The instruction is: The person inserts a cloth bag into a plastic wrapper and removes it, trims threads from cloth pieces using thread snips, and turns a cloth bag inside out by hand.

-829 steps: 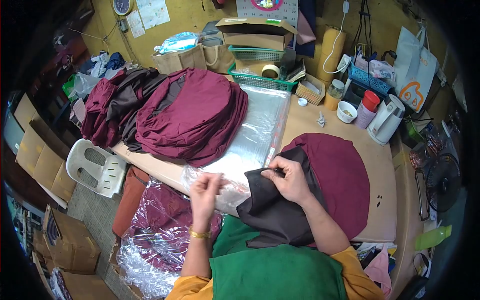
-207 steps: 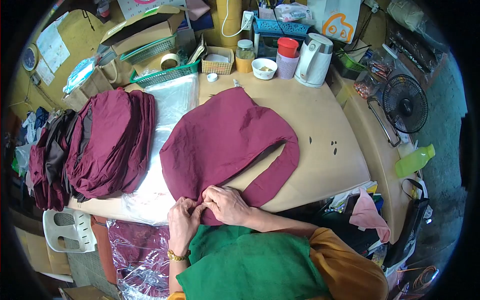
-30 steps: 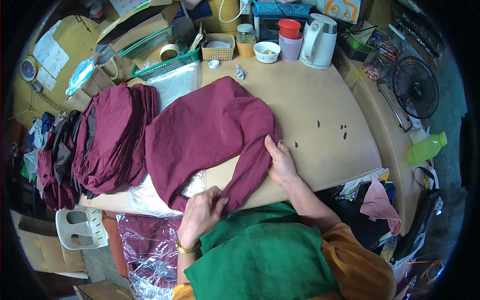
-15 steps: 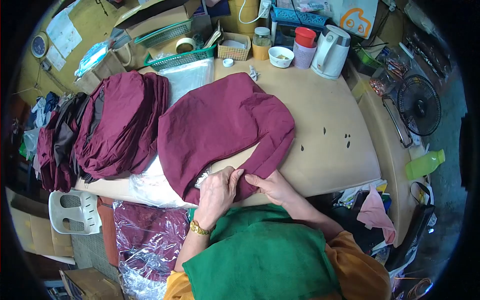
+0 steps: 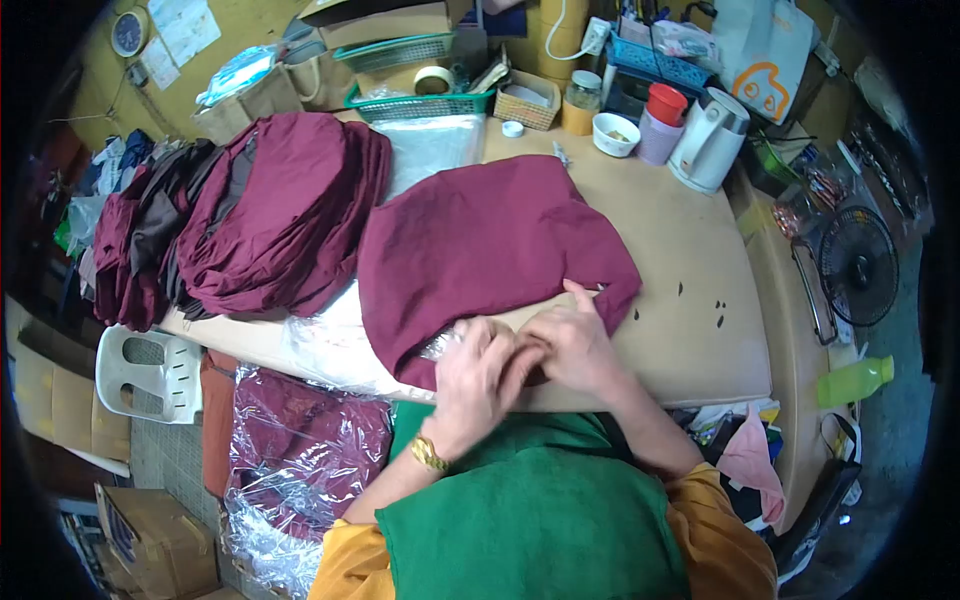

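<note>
A maroon fabric bag (image 5: 480,235) lies on the tan table in front of me, its curved opening towards my body. My left hand (image 5: 474,378) is closed at the near edge of the bag, fingers curled over the cloth. Close against it, my right hand (image 5: 568,345) is closed on the bag's strap side, with one finger raised against the maroon cloth. The hands meet at the fingertips and hide most of the cloth between them. Something whitish and crinkled (image 5: 440,342) shows in the opening beside my left hand.
Folded maroon bags (image 5: 275,215) are stacked at the left, by clear plastic sheets (image 5: 425,150). Plastic-wrapped maroon cloth (image 5: 305,450) sits below the table edge. A white kettle (image 5: 708,140), bowl (image 5: 615,135) and baskets stand at the back; a fan (image 5: 858,266) is at the right.
The view has shifted, so the table things appear further right. My right hand has moved up over the strap and in against my left hand; the strap part is now folded and mostly covered.
</note>
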{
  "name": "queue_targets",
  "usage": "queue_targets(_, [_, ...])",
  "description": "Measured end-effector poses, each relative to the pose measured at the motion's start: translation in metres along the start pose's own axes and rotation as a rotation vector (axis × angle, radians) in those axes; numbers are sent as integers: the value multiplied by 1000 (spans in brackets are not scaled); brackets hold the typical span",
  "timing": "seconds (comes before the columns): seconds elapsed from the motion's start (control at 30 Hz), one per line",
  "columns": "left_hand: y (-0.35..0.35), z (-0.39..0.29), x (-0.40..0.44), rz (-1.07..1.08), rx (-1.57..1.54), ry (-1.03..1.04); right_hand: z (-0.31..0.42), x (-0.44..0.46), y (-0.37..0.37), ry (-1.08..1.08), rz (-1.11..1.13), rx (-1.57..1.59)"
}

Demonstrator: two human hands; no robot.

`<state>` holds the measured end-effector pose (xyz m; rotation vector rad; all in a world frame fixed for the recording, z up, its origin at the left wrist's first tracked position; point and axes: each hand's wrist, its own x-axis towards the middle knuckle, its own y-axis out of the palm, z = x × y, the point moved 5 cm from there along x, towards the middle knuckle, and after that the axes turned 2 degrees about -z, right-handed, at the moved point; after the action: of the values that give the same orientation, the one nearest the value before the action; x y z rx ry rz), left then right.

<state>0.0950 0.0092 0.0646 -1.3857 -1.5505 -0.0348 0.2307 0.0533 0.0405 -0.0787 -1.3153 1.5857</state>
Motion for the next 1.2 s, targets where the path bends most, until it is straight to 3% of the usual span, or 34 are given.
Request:
queue_targets(0.03, [-3,-4,-10,-85,-119,-2,-17,5,4,1,-34,40])
queue_targets(0.1, [8,0,-38,280,-460,-154,-24,22,-15,150,-130,162])
queue_targets(0.13, [22,11,-55,630,-539,-361,-25,27,-25,141,-173,197])
queue_targets(0.17, [26,22,-62,622,-537,-368,-26,32,-34,140,-226,178])
queue_targets(0.23, [34,61,-75,327,-1035,-762,-29,31,-45,156,-313,169])
queue_targets(0.27, [23,82,-76,245,-989,-840,-29,28,-50,176,-301,132])
queue_targets(0.3, [18,105,-60,-227,-1402,-888,-33,15,-51,196,-180,140])
queue_targets(0.37, [16,126,-53,-293,-1546,-889,-36,-4,-43,236,9,171])
queue_targets(0.4, [15,122,-41,-313,-1563,-905,-35,-11,-44,234,13,170])
queue_targets(0.47, [21,112,-30,-332,-1583,-919,-32,-25,-34,317,280,168])
queue_targets(0.57, [36,100,-25,-269,-1641,-888,-16,-26,-37,374,302,-80])
queue_targets(0.6, [39,98,-28,-296,-1598,-931,-9,-21,-30,376,302,-84])
queue_targets(0.67, [39,92,-30,-299,-1547,-960,19,-2,-31,185,-127,-117])
queue_targets(0.83, [38,81,-41,-248,-1482,-872,34,36,-3,25,-109,-58])
queue_targets(0.93, [35,80,-49,-399,-1595,-1034,23,39,10,29,-69,50])
queue_targets(1.07, [45,98,-75,-349,-1613,-1061,37,44,20,116,57,-25])
queue_targets(1.17, [59,104,-84,-269,-1501,-1099,54,54,17,-23,-139,-69])
queue_targets(1.2, [51,97,-75,-365,-1599,-1145,48,54,26,103,64,-20])
